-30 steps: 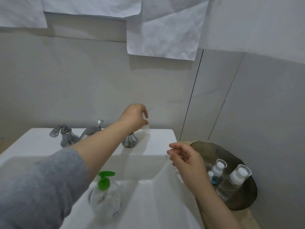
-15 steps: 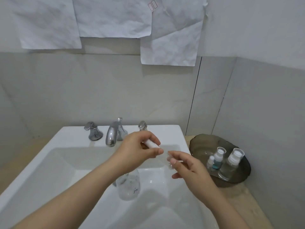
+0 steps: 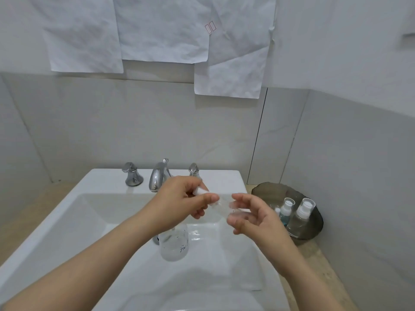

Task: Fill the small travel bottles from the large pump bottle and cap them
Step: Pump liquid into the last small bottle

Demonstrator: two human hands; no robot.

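pump bottle (image 3: 174,245) stood in the sink (image 3: 107,179) basin, pump head hidden under the left arm. above it: left hand (image 3: 179,198) had brought the small bottle (image 3: 221,205) from the back rim to mid-basin, pinching its white cap (image 3: 202,192). right hand (image 3: 253,216) now pinched the clear body. it looked empty, so uncapping likely next. other bottles (image 3: 303,217) stood on the tray (image 3: 265,191), far right.

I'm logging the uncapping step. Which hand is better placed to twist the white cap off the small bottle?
Left: the left hand pinches the white cap, while the right hand holds the small bottle by its clear body.
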